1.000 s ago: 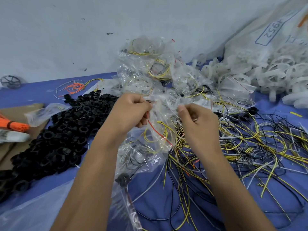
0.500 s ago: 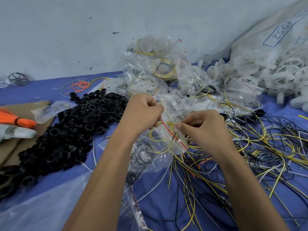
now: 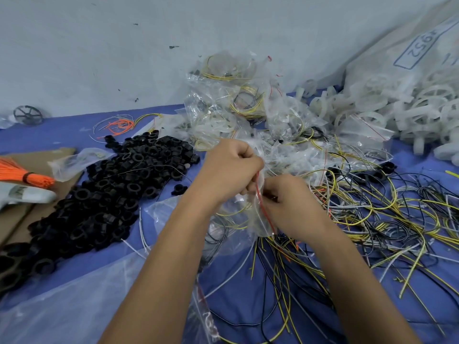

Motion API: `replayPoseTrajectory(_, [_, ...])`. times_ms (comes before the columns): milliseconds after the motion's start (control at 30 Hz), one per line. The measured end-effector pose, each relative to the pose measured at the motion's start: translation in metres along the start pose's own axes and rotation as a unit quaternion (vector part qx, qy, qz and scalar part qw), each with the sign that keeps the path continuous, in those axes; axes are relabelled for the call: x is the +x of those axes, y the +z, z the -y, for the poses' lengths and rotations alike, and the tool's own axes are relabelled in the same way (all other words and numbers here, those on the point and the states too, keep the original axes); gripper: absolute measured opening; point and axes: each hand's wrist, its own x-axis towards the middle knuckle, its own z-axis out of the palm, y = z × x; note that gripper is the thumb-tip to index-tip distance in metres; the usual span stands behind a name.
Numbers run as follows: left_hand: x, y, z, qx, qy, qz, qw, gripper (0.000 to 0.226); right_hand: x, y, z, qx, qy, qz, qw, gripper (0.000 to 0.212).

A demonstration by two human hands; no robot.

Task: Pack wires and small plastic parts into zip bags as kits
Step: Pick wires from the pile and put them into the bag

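Two bare hands meet at the middle of a blue cloth [image 3: 238,281] spread against a pale wall [image 3: 124,45]; the left hand [image 3: 229,170] is curled tight around the upper edge of a small clear zip bag [image 3: 250,214], and the right hand [image 3: 288,202] pinches the same bag along its red seal strip [image 3: 264,209]; the strip runs slantwise down between the two hands, and the bag hangs just above the cloth with yellow wire visible inside it.

Left of the hands lies a heap of black plastic rings [image 3: 104,194]; beyond them, against the wall, a pile of filled clear bags [image 3: 236,103]; to the right, a loose tangle of yellow, black and white wires [image 3: 372,214] spreads over the cloth; at far right, white plastic wheels [image 3: 409,115] spill from a large sack [image 3: 409,53].

At the left edge, a tied bundle of orange wires [image 3: 22,172] rests on brown cardboard [image 3: 22,214]; a large clear plastic sheet [image 3: 74,306] lies under the left forearm.
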Motion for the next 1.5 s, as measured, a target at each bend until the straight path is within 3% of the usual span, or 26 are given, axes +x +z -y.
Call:
replayPoseTrajectory(100, [-0.002, 0.009, -0.003, -0.004, 0.008, 0.009, 1.0, 0.02, -0.001, 0.003, 0.003, 0.08, 0.013, -0.017, 0.997, 0.033])
replayPoseTrajectory(200, [-0.003, 0.013, -0.006, -0.008, 0.015, 0.018, 1.0, 0.016, 0.002, 0.004, -0.001, -0.019, -0.007, -0.092, 0.996, 0.045])
replayPoseTrajectory(300, [-0.005, 0.016, -0.007, -0.005, 0.015, 0.023, 1.0, 0.018, 0.005, 0.01, -0.008, -0.129, -0.018, -0.034, 0.991, 0.041])
replayPoseTrajectory(400, [-0.005, 0.021, -0.006, 0.009, 0.009, 0.025, 1.0, 0.025, 0.006, 0.018, -0.011, -0.118, -0.034, -0.024, 0.992, 0.033])
replayPoseTrajectory(500, [-0.005, 0.024, -0.005, 0.017, 0.007, 0.025, 1.0, 0.022, 0.006, 0.023, -0.015, -0.188, 0.007, -0.035, 0.982, 0.047])
replayPoseTrajectory(633, [-0.003, 0.024, -0.003, 0.022, 0.007, 0.018, 1.0, 0.019, 0.004, 0.023, -0.013, -0.199, 0.071, -0.034, 0.977, 0.044])
replayPoseTrajectory(733, [-0.003, 0.022, -0.002, 0.021, 0.002, 0.007, 1.0, 0.019, 0.002, 0.016, -0.009, -0.131, 0.066, -0.031, 0.989, 0.031])
replayPoseTrajectory(800, [-0.004, 0.02, -0.002, 0.022, 0.004, 0.006, 1.0, 0.023, 0.001, 0.012, -0.005, 0.011, 0.067, -0.003, 0.998, 0.018])
replayPoseTrajectory(900, [-0.004, 0.02, -0.004, 0.01, 0.005, 0.006, 1.0, 0.026, -0.003, 0.015, 0.008, 0.26, 0.083, 0.031, 0.962, 0.009])
replayPoseTrajectory(967, [-0.004, 0.021, -0.006, 0.009, 0.009, 0.01, 1.0, 0.028, -0.004, 0.018, 0.012, 0.335, 0.082, 0.036, 0.938, 0.011])
replayPoseTrajectory(1033, [-0.005, 0.023, -0.008, -0.005, 0.009, 0.02, 1.0, 0.029, -0.003, 0.019, 0.012, 0.353, 0.077, 0.041, 0.932, 0.025])
replayPoseTrajectory(1100, [-0.007, 0.024, -0.01, -0.032, 0.008, 0.035, 0.999, 0.029, -0.003, 0.018, 0.007, 0.29, 0.061, 0.034, 0.955, 0.033])
replayPoseTrajectory(1200, [-0.008, 0.024, -0.012, -0.081, 0.003, 0.053, 0.995, 0.028, -0.002, 0.015, -0.002, 0.141, 0.016, -0.021, 0.99, 0.012])
replayPoseTrajectory(1267, [-0.008, 0.021, -0.012, -0.104, -0.002, 0.049, 0.993, 0.03, 0.0, 0.012, -0.005, 0.089, -0.007, -0.023, 0.996, 0.017])
replayPoseTrajectory(1400, [-0.007, 0.013, -0.012, -0.126, -0.02, 0.01, 0.992, 0.032, 0.001, 0.006, 0.001, 0.304, 0.053, 0.031, 0.951, 0.012])
replayPoseTrajectory(1500, [-0.006, 0.01, -0.012, -0.126, -0.019, -0.008, 0.992, 0.031, 0.001, 0.002, -0.004, 0.365, 0.105, 0.042, 0.924, 0.03])
